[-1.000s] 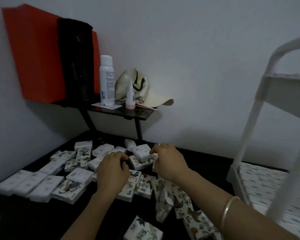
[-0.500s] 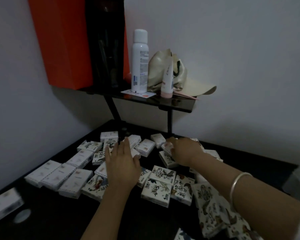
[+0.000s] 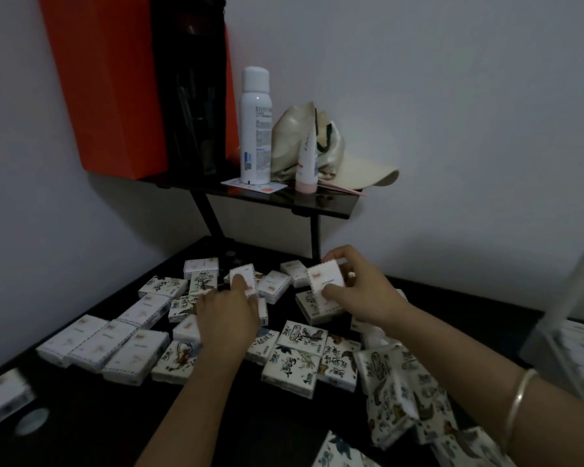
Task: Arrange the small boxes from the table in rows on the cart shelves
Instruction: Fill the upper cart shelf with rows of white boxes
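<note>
Several small white boxes, some plain and some printed with ink drawings, lie scattered on the black table. My right hand grips one small white box and holds it tilted above the pile. My left hand rests among the boxes and its fingers pinch another small white box, tipped up on edge. The white cart shows only as a blurred frame at the right edge, with white packs on its lower shelf.
A small black raised shelf at the back carries a white spray can, a tube, a beige cap and an orange box with a black case. A row of plain boxes lies at the left.
My right hand has lifted a white box off the pile. My left hand moved forward and tipped up another box. The view shifted slightly, bringing the cart edge back in.
</note>
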`<move>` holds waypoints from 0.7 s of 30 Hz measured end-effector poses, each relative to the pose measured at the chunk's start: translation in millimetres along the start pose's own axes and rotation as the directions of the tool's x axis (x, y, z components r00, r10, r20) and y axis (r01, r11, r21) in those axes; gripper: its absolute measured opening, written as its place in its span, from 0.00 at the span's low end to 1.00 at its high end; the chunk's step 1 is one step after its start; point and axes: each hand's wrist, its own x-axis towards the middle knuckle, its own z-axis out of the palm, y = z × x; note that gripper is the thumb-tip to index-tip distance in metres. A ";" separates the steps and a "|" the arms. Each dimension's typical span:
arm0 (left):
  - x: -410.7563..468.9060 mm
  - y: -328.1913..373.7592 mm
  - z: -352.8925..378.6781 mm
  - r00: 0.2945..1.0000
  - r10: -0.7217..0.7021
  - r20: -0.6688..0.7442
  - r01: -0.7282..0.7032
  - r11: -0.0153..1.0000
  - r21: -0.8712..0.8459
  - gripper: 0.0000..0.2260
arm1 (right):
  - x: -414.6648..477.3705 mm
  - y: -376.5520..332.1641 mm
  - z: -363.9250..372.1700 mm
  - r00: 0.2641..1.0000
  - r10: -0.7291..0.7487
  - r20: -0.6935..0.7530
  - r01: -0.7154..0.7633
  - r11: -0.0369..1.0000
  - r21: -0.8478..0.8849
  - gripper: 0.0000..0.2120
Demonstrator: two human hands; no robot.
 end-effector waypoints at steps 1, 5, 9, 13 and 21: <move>7.6 6.2 -5.8 0.998 -0.059 0.018 0.058 0.998 0.025 0.14 | -5.2 -3.4 0.3 1.000 -0.016 -0.011 0.016 0.999 0.049 0.15; 32.4 20.2 -18.6 0.952 -0.246 0.181 0.244 0.969 0.033 0.19 | -28.0 -16.7 0.5 0.997 -0.077 0.015 0.075 0.993 0.092 0.13; 31.7 15.4 -12.6 0.947 -0.273 0.169 0.279 0.960 -0.011 0.25 | -41.6 -25.6 -8.9 0.998 -0.063 0.004 0.062 0.988 0.143 0.14; 19.6 22.4 -25.6 0.984 -0.171 0.052 0.178 0.909 -0.378 0.27 | -55.5 -31.3 -20.5 0.998 -0.065 -0.014 0.067 0.989 0.130 0.15; -56.4 46.3 -92.5 0.972 0.021 0.234 0.200 0.446 -0.872 0.19 | -98.9 -56.3 -55.6 0.985 -0.147 -0.095 0.148 0.989 0.004 0.21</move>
